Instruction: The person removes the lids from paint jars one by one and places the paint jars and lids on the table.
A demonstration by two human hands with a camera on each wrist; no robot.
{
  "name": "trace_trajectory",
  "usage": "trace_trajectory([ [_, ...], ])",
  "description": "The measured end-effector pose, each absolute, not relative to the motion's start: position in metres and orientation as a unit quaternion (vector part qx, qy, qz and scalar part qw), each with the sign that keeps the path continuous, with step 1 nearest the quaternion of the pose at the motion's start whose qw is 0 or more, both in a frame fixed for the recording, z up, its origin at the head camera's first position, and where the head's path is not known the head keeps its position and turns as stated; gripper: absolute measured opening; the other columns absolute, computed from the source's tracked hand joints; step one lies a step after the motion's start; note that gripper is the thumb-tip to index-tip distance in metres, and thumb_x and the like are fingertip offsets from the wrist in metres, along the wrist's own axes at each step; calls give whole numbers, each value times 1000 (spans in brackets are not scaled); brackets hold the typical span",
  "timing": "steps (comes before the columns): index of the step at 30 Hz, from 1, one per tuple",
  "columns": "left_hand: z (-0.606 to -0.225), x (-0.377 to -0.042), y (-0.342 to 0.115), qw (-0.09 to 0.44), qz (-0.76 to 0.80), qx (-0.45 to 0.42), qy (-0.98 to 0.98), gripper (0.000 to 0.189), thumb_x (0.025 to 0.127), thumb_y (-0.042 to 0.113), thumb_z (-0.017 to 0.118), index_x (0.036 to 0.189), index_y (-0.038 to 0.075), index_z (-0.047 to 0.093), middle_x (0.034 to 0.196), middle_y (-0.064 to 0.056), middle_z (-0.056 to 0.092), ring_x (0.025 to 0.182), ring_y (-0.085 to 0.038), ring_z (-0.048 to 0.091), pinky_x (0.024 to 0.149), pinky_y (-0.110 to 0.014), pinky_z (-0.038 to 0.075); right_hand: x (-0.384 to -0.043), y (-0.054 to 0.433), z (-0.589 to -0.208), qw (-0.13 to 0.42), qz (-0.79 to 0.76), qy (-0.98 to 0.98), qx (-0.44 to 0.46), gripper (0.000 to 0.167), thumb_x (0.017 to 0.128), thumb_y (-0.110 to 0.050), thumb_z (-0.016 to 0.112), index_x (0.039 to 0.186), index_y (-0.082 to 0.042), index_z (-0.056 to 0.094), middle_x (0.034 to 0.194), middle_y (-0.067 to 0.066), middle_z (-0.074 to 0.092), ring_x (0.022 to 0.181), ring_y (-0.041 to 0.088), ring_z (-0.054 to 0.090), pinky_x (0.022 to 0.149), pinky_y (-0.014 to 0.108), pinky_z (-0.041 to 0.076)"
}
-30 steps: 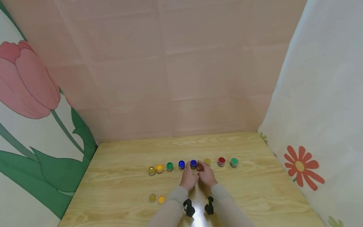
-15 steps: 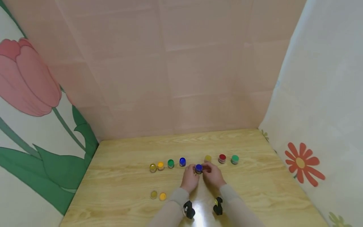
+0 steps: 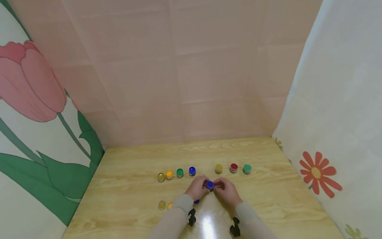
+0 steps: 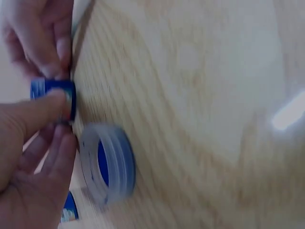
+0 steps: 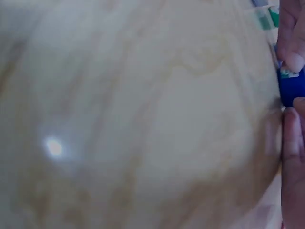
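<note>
In the head view my left hand pinches a small blue paint jar between thumb and fingers, just above or on the table. From the other side, my right hand also pinches it with its fingertips. The left wrist view shows the left thumb lying on the label of this paint jar, with right fingertips at its top edge. Beside the left hand lies a round, clear-rimmed piece with blue inside, tipped towards the camera. Only an edge of the held paint jar shows in the right wrist view.
Left of centre stand jars with olive, orange, green and blue tops. Right of centre stand yellow, red and green ones. Nearer me lies an olive disc with an orange one.
Both hands have drawn the blue jar out of the back row, towards me and slightly right. A blue piece now shows beside the left hand; the left sleeve partly covers the orange disc.
</note>
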State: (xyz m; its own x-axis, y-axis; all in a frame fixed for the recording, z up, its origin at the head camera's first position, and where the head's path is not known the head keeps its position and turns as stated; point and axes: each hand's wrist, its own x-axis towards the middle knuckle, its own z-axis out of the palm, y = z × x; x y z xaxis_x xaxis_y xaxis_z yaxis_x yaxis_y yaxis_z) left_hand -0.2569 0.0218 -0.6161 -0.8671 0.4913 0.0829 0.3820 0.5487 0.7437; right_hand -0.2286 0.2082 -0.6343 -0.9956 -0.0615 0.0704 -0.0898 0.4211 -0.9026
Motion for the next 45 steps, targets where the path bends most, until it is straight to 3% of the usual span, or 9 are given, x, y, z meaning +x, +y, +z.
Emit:
trace_trajectory([
  [7,-627,-268,11,143,450,264,841,34,85,4,80,116,6,66,104,1,65,95,-7,62,86,-21,52,-225,212,-648,-14,588,-806,63,29,88,8,69,115,1,65,111,15,70,104,28,67,87,23,56],
  [13,-638,-277,6,177,493,256,813,35,87,8,80,119,10,66,105,6,66,95,-4,61,87,-21,52,-228,213,-650,-31,613,-786,74,40,87,-4,78,123,2,60,116,16,66,107,26,65,90,22,55],
  [17,-641,-278,6,174,503,263,805,34,87,9,80,119,10,66,106,7,66,96,-4,60,87,-22,52,-227,214,-647,-30,610,-789,68,39,88,-12,79,121,0,61,114,14,66,105,25,65,89,22,55],
  [27,-637,-271,6,149,491,264,817,32,90,11,78,119,11,68,106,4,67,96,-5,61,88,-22,51,-225,212,-643,-29,606,-792,72,31,92,-11,75,119,0,64,114,16,69,103,20,66,87,24,56],
  [37,-630,-266,10,123,489,289,814,32,89,4,77,120,4,67,108,-5,66,99,-12,61,89,-23,51,-229,219,-645,-23,598,-795,96,33,93,-14,74,122,-1,66,115,15,69,104,19,67,88,23,55],
  [45,-624,-262,10,129,486,265,823,31,89,3,77,118,6,68,106,-3,64,98,-14,61,90,-27,53,-231,222,-639,-56,578,-804,124,34,98,-18,69,128,-4,64,120,14,68,109,22,66,91,21,53],
])
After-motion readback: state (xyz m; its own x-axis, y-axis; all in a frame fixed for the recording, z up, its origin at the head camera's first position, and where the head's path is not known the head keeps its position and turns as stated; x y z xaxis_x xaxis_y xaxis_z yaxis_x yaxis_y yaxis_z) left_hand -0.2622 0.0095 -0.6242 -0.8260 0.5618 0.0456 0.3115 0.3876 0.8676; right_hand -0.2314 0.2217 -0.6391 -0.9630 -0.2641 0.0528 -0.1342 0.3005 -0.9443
